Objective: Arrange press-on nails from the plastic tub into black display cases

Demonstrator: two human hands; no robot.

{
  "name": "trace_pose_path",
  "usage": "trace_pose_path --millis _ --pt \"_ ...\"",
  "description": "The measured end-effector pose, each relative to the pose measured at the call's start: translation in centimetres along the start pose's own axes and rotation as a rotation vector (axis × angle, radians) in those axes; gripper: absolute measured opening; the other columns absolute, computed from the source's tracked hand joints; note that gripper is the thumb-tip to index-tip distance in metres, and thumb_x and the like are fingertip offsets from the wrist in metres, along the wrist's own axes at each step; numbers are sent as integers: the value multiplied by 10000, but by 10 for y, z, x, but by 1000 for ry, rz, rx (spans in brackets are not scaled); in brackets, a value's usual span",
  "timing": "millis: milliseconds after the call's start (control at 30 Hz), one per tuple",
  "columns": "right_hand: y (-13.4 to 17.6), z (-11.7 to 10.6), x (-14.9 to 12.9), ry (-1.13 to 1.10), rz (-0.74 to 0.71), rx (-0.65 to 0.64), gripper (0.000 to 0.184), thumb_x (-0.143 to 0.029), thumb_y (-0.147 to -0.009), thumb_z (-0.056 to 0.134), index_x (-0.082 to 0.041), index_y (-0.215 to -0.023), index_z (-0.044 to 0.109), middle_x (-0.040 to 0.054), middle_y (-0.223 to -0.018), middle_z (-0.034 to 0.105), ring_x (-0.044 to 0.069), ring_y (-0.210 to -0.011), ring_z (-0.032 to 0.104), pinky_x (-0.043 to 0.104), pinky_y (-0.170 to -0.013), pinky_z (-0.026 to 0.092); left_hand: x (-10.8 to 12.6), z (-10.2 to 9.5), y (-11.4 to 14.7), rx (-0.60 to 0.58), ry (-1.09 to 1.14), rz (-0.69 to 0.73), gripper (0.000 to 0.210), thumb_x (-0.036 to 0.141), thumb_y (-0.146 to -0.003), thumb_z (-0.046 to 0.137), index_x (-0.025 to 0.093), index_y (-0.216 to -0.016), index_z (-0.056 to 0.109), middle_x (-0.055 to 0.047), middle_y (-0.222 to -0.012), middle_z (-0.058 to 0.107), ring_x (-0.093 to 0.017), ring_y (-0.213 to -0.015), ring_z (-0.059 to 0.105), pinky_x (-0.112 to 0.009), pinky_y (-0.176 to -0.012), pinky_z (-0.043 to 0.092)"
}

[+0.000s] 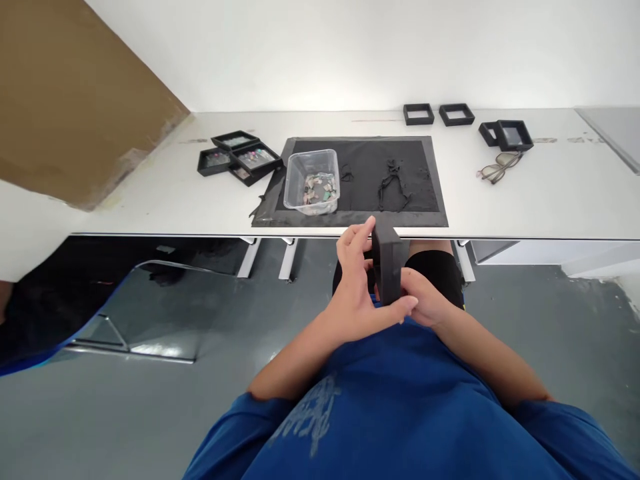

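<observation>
While the left hand (354,287), spread wide, clasps a black frame (389,260), the right hand (426,297) grips its lower part.

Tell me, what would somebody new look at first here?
Probably the black frame, standing on edge in the person's hands, in front of the white table. Next, maybe the clear tub with colourful bits on the dark mat, or the glasses lying over on the right.

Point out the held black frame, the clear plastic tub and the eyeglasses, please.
Held black frame (391,267), head view: its outer side wall.
Clear plastic tub (311,163), head view: its far wall.
Eyeglasses (495,174), head view: the nearer lens.
</observation>
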State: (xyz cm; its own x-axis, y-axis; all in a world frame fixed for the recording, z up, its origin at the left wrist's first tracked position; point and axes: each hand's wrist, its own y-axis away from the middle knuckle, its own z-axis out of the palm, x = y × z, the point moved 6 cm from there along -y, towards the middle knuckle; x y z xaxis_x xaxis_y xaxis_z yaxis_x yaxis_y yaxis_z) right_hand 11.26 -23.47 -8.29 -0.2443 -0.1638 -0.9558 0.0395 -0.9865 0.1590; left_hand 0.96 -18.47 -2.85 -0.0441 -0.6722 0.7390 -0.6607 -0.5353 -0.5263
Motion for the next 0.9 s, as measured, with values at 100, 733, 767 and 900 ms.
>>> trace_pose_path --millis 100,733,767,900 --pt "9 -19 -14 86 -69 47 683 -802 -954 612 -226 -588 621 -50 -405 418 113 -392 403 297 -468 405 -4 -1 0 -41 46 -108 1102 670 -886 776 458 -1727 96 -135 -1611 233 -354 -1407 459 -533 -1051 625" --pt "25 -31 -49 132 -318 136 430 -492 -961 717 -224 -652 583 -32 -549 591 118 -495 506 283 -537 424 8 -6 0 -411 -185 -319 1450 939 -564 862 351 -1741 252 -212 -1843 160 -547 -1602 409 -761 -1230 467" --pt "25 -32 -49 96 -313 114 446 -513 -958 721 -225 -645 588 -33 -535 587 119 -485 508 285 -539 436 12 -8 -2 -411 -215 -256 1431 919 -577 874 327 -1735 275 -221 -1853 111 -551 -1653 321 -770 -1282 400" --pt "25 -34 -49 -10 -292 56 455 -529 -915 765 -224 -622 597 -40 -499 567 118 -453 498 286 -527 453 19 -10 -16 -400 -106 -138 1231 790 -665 930 301 -1665 405 -200 -1847 194 -476 -1682 319 -670 -1349 378"
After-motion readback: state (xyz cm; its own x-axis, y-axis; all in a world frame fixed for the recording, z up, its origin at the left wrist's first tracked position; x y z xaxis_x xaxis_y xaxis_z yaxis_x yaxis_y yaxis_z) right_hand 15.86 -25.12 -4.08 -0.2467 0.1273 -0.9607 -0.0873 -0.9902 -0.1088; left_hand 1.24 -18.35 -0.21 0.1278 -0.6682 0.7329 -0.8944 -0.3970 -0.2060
